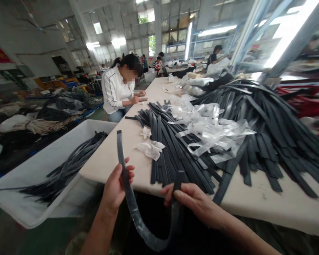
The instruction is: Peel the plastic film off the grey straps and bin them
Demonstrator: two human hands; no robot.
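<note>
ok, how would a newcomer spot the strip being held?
Find the long beige table, then its near edge. There, the left hand and right hand grip one dark strip. Unlike the piled strips on the table, it hangs in the air, bent into a U.

We list: white tube lights (188, 40), glaring at upper right; daylight through windows (152, 44); tabletop (143, 166) evenly bright, dark shadow beneath; faint sheen on the held strip (135, 209); background softly blurred; outer edges stretched; one patch pixelated.
</note>
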